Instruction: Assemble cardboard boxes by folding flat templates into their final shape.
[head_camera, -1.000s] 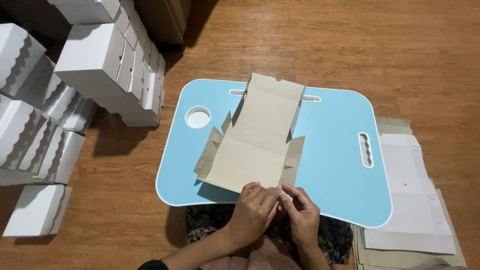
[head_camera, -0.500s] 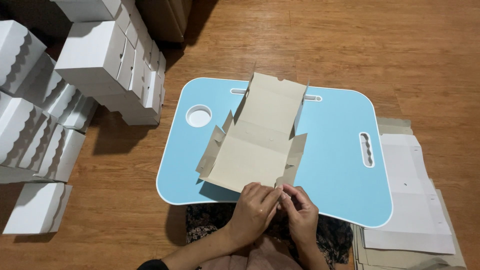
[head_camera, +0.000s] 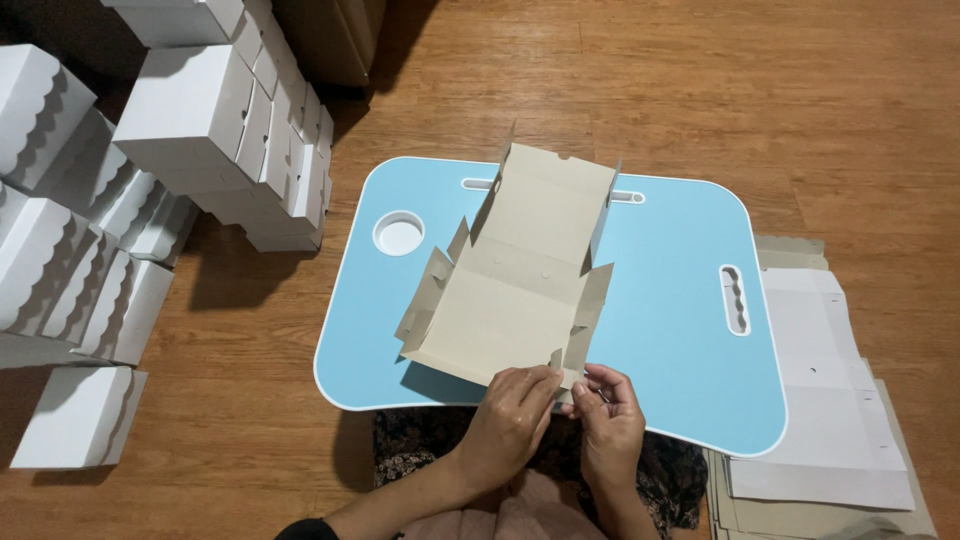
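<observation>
**Head view: both hands at the near edge of a half-folded carton**

Head camera looks down on your two hands working the near edge of the unfolded beige cardboard box blank (head_camera: 520, 290). The blank lies on the light blue lap table with rounded corners (head_camera: 670, 310), running from the table's far slot to its near rim, with the side flaps partly raised and the far panel's walls standing up.

Your left hand (head_camera: 515, 420) has its fingers curled over the blank's near edge, pinching the cardboard between thumb and fingertips. Your right hand (head_camera: 608, 415) sits just beside it, fingers bent and closed on the small corner flap at the blank's near right end. The two hands are almost touching.

On the table's left side you see a round white cup recess (head_camera: 398, 233); on its right, a wavy white slot (head_camera: 735, 299).

To your left, on the brown wooden floor (head_camera: 800, 100), stand piles of finished white cardboard boxes with scalloped edges (head_camera: 190, 130). To your right, a stack of flat white and beige box blanks (head_camera: 830, 400) lies partly under the table's edge.
</observation>
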